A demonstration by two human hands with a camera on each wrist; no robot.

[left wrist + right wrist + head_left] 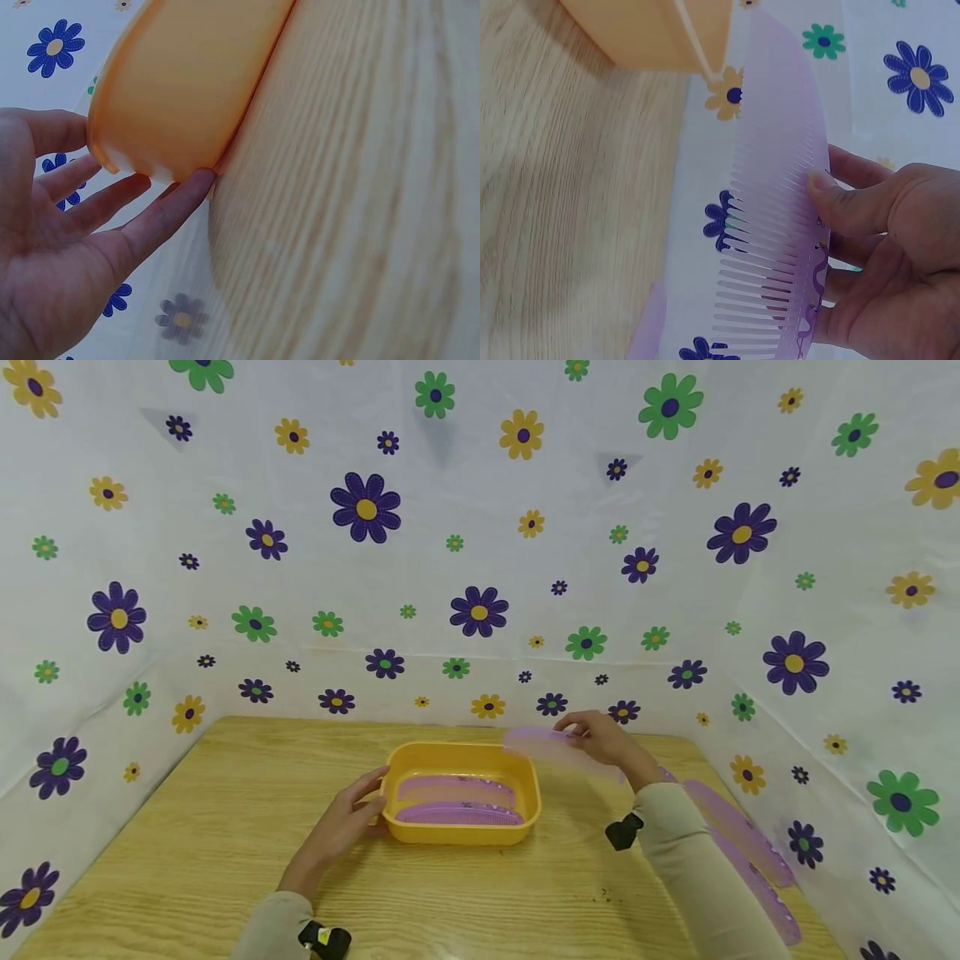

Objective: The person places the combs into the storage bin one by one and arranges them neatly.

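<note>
Loose combs (738, 828) lie right of tray (461, 837) on tabletop (450, 893), partly behind right sleeve (690, 860); low forearm might nudge them. Left hand (341, 818) at tray's left end, fingers fairly straight, touching wall without wrapping it; such light contact could let tray slide if bumped. Two combs inside tray (459, 813), side by side; another dropped crosswise might snag or perch on rim. Right hand (607, 743) pinches raised comb (536, 743) by spine, near tray's far right corner; loose pinch on smooth plastic could let it tilt, fall outside.
</note>
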